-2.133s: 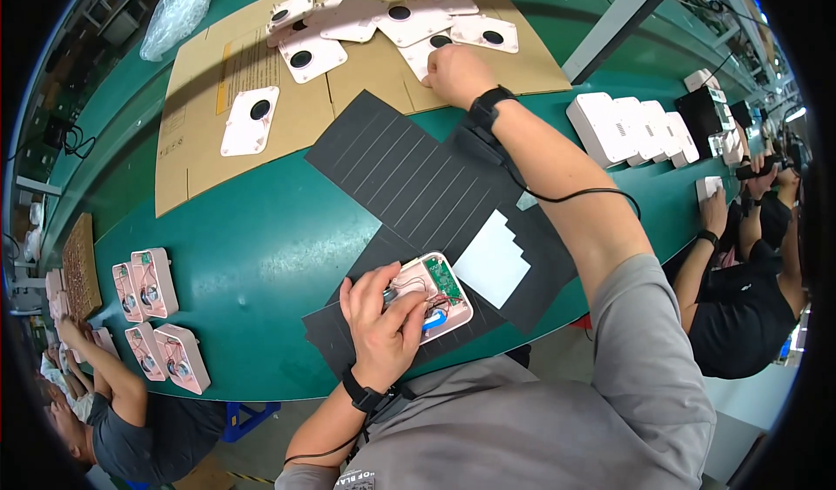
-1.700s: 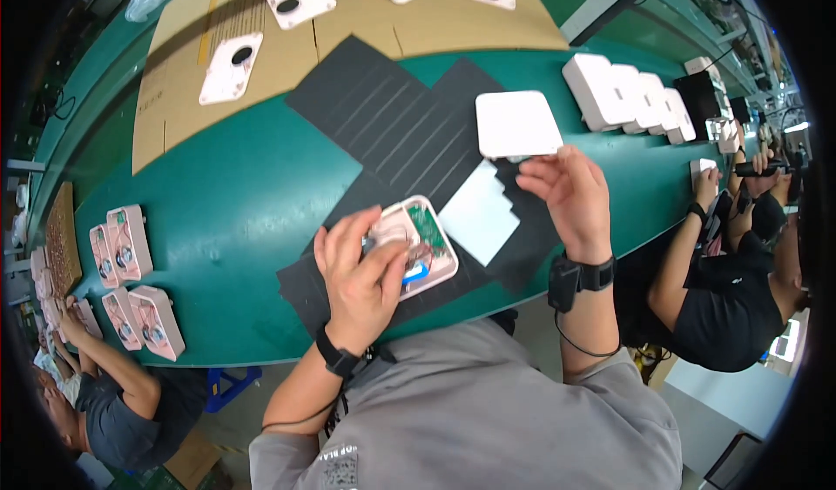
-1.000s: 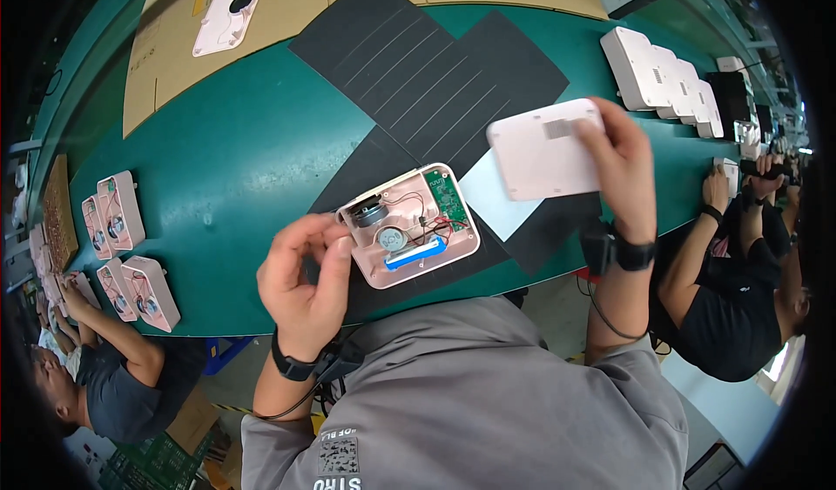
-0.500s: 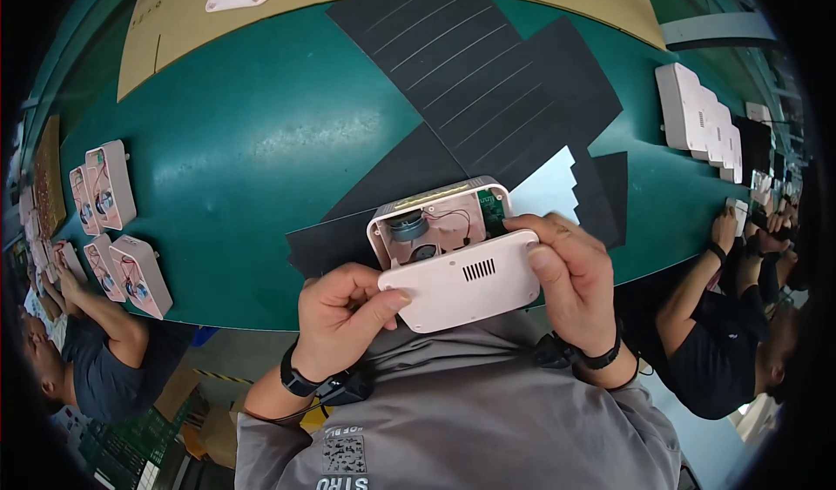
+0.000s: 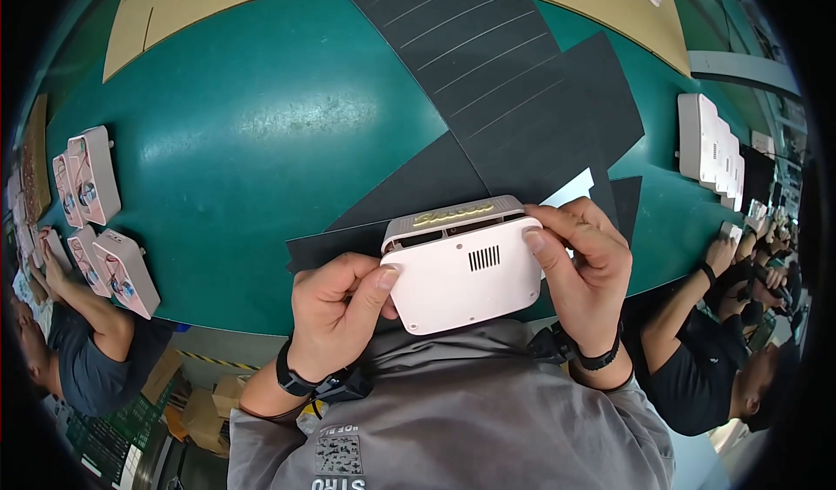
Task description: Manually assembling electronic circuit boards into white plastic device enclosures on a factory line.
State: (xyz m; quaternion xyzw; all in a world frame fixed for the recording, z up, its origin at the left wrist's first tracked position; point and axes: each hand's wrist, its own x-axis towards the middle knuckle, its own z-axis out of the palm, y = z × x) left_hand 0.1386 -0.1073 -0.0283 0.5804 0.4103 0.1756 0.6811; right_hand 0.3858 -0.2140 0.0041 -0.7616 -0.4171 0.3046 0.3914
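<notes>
A pale pink back cover (image 5: 461, 285) with a slotted vent and screw holes faces me at the near table edge. My left hand (image 5: 341, 307) pinches its left side between thumb and fingers. At the upper right corner my right hand (image 5: 582, 272) grips it, thumb on the cover and fingers reaching behind. Beyond the cover stands the matching pink housing (image 5: 407, 226), with raised yellowish lettering on its top. A dark narrow gap shows between cover and housing along the upper edge. The parts inside are mostly hidden now.
Black sheets (image 5: 488, 63) with pale lines lie on the green table (image 5: 261, 159). Open pink housings (image 5: 126, 272) with wiring stand at the left, closed pink units (image 5: 705, 146) in a row at the right. Cardboard (image 5: 174, 11) borders the far side. Co-workers sit on both sides.
The cover has swung up against the housing, hiding the speaker and green board that showed before. Both hands keep hold of it. The view has shifted slightly.
</notes>
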